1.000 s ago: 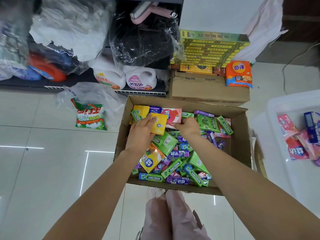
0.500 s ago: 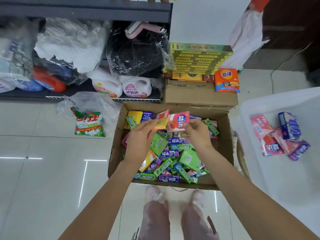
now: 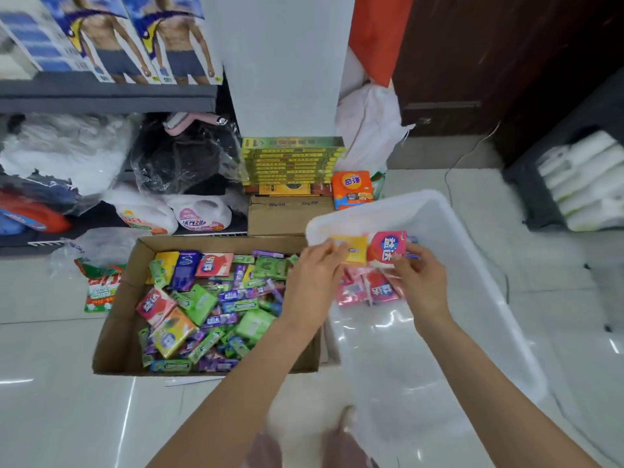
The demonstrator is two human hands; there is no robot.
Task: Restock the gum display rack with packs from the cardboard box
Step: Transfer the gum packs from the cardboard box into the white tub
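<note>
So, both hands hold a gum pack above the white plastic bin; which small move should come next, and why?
Probably lower and release both packs into the white plastic bin. The left hand pinches a yellow gum pack, the right hand a pink gum pack; both hang over pink packs already lying there.

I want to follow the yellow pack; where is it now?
In the head view, the yellow pack is right of centre, held by the left hand over the white bin, beside the pink pack.
</note>
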